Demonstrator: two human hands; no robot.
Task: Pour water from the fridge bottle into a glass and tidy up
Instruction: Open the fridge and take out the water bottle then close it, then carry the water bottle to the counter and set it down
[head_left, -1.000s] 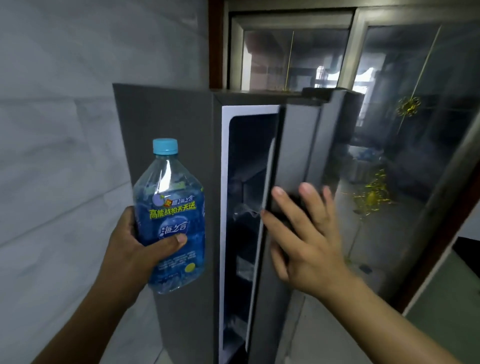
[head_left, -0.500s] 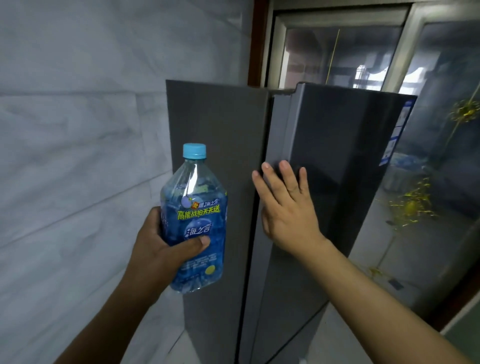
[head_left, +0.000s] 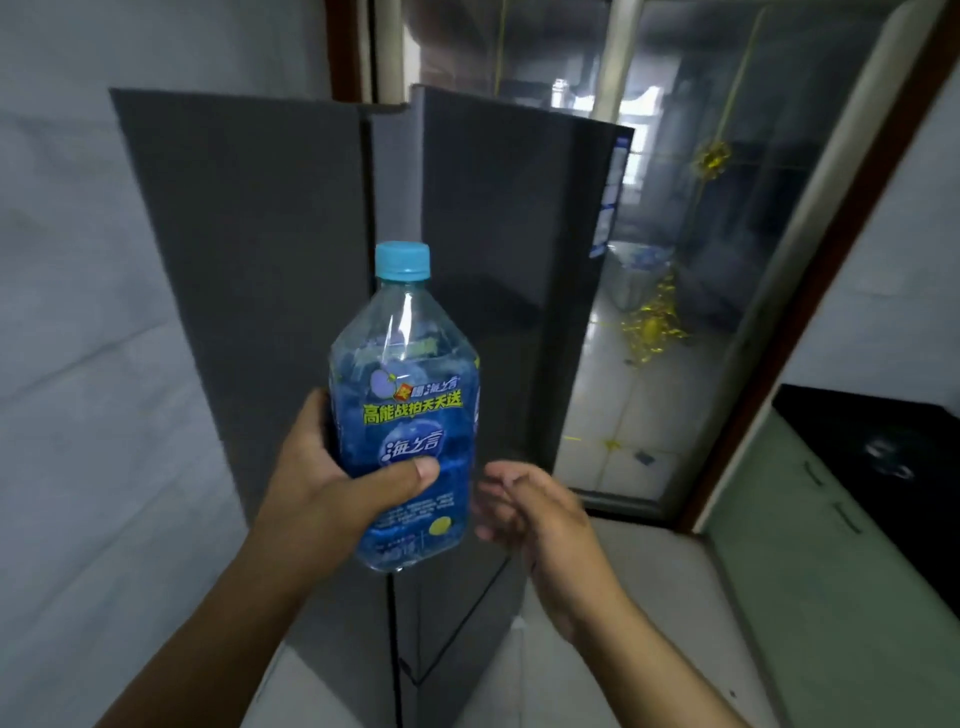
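Note:
A clear plastic bottle (head_left: 405, 384) with a blue label and light blue cap stands upright in my left hand (head_left: 332, 493), whose thumb lies across the label and fingers wrap behind. The cap is on. My right hand (head_left: 524, 504) hangs just right of the bottle's lower part, fingers loosely curled and blurred, holding nothing and off the fridge. The dark grey fridge (head_left: 498, 234) stands behind the bottle with its door closed. No glass is in view.
A pale tiled wall (head_left: 67, 312) runs along the left. Right of the fridge is a glass sliding door (head_left: 675, 260) with yellow decorations. A black countertop (head_left: 883, 452) over pale green cabinets (head_left: 810, 561) sits at the right edge.
The fridge door went from ajar to closed under my right hand. That hand has since come off the door and dropped beside the bottle. The bottle now sits nearer the view's centre.

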